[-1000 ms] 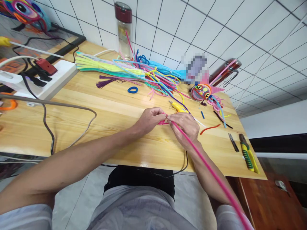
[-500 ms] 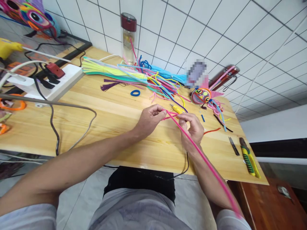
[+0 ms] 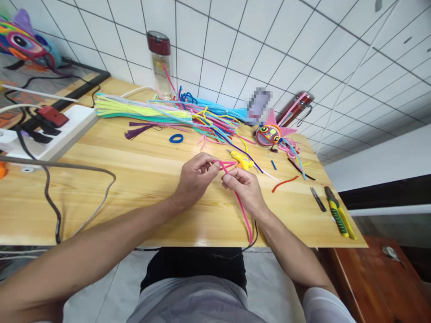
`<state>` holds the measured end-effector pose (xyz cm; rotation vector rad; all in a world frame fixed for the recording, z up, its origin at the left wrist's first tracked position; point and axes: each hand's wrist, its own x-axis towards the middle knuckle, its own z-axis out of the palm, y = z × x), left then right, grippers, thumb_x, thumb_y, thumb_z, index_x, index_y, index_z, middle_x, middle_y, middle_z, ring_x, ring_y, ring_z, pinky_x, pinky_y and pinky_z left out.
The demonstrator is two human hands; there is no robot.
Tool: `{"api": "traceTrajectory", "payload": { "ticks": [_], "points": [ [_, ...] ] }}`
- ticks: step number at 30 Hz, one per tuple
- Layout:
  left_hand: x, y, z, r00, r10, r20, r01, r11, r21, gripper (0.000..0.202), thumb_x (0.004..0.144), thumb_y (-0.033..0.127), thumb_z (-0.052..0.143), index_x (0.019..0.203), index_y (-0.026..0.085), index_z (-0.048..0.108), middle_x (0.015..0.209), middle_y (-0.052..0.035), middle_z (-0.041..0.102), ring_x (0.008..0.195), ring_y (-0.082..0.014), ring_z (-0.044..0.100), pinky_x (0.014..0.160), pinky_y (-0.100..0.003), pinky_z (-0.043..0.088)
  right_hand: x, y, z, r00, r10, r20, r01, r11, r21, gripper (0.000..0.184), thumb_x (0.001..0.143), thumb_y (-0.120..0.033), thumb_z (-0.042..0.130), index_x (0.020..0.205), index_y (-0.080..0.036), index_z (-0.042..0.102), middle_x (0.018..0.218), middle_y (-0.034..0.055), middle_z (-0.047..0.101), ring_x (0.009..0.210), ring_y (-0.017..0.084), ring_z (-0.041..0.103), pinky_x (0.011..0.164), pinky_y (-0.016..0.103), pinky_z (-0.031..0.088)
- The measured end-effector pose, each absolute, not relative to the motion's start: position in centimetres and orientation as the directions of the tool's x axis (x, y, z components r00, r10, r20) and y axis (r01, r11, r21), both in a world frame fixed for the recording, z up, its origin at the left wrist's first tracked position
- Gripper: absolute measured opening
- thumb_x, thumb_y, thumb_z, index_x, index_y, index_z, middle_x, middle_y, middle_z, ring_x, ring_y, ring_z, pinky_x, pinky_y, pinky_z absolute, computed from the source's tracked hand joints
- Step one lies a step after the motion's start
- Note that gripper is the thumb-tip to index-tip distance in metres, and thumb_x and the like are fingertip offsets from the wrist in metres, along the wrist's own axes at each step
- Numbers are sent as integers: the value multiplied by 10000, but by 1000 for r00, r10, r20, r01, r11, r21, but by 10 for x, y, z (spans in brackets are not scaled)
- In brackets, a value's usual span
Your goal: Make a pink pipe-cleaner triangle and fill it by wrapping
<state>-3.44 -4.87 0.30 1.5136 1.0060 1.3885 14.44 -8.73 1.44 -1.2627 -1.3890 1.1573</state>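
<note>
My left hand pinches a bright pink pipe cleaner near its folded end, where a narrow loop points to the right. Just right of it, my right hand closes thumb and fingers on the same strand. Its long free end hangs down toward the table's front edge. Beyond the fingertips lies a yellow hot glue gun with a white glue stick at its back. A blue ring of pipe cleaner rests to the left of it.
Bundled coloured pipe cleaners lie along the wall beside a bottle. A finished colourful fish-like figure sits at the back right. Pliers and small snips lie at the right. A power strip with cables occupies the left.
My right hand has moved left, closer to my left hand, and now grips the pink strand. The strand's long end has swung from over my right forearm to hang down between my arms.
</note>
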Motion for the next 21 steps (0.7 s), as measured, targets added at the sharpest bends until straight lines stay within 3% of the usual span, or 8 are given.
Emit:
{"api": "traceTrajectory", "payload": {
  "ticks": [4,8,15,21],
  "points": [
    [-34,-50,0,60,948,311,11,-313,950,183,912,382,703,843,219,745,836,-26,713,773,-161,585,726,-288,482,142,-87,15,-40,999,30,118,34,-992,529,838,-767,838,844,-240,781,741,10,732,659,162,634,650,309,531],
    [-34,-52,0,67,946,319,-10,-319,948,155,908,353,712,845,218,752,855,-26,736,786,-158,608,768,-295,502,139,-85,11,2,1000,24,41,24,-999,466,777,-686,921,809,-248,765,687,-18,682,629,152,586,662,307,536],
    [-28,-51,2,110,968,226,-219,-198,955,212,851,396,789,801,194,746,795,-25,742,745,-152,643,750,-287,546,137,-82,10,4,1000,-5,-2,-5,-1000,442,739,-620,953,762,-230,747,654,-30,645,608,131,518,621,285,468],
    [-27,-49,0,119,977,177,-286,-137,948,234,809,403,834,775,183,763,727,-21,718,674,-139,609,696,-280,543,139,-77,5,17,1000,0,-100,2,-995,406,719,-550,985,889,-239,787,711,-29,693,609,124,539,613,269,468]
  ]
}}
